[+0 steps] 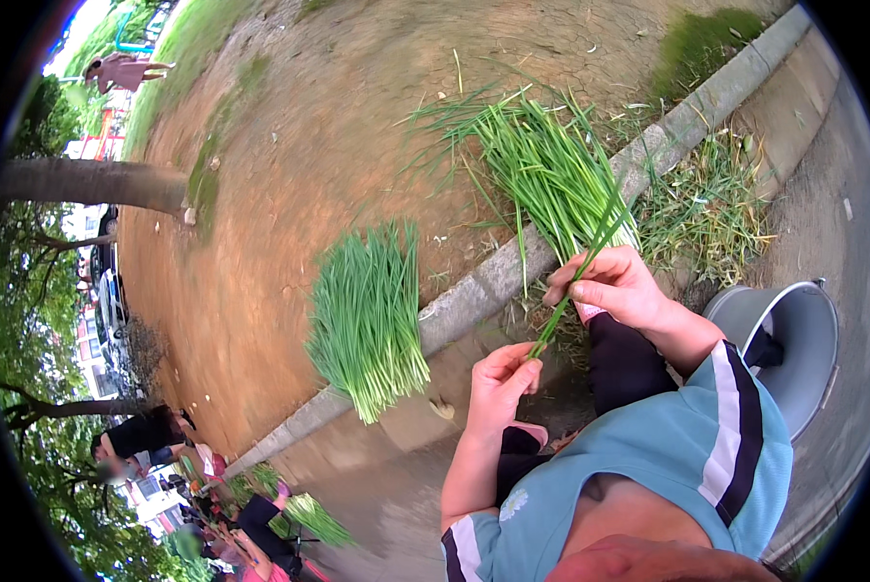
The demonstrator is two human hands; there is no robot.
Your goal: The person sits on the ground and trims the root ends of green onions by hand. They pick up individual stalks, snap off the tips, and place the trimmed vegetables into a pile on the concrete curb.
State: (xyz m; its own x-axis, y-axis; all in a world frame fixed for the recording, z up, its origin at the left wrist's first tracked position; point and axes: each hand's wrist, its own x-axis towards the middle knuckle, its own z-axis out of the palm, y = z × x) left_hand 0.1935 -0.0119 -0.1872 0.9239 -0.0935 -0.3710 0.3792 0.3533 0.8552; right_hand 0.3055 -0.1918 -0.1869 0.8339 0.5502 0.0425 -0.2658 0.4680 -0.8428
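Note:
A few green chive-like stalks (557, 317) stretch between my hands. My left hand (504, 382) pinches them at one end, thumb against fingers. Farther along, my right hand (613, 287) grips the same stalks, and the leaf tips stick out beyond it. Just past my right hand lies a loose heap of similar stalks (544, 167) across the stone curb, partly hidden by that hand. To the left, an aligned pile of stalks (369, 313) rests on soil and curb, with its pale ends towards the pavement.
A grey bucket (718, 313) holding something dark stands at my right. Withered leaf scraps (704, 211) lie beside the stone curb (471, 298). A tree trunk (100, 182) rises from the bare soil. Other people sit near more green stalks (318, 518) at lower left.

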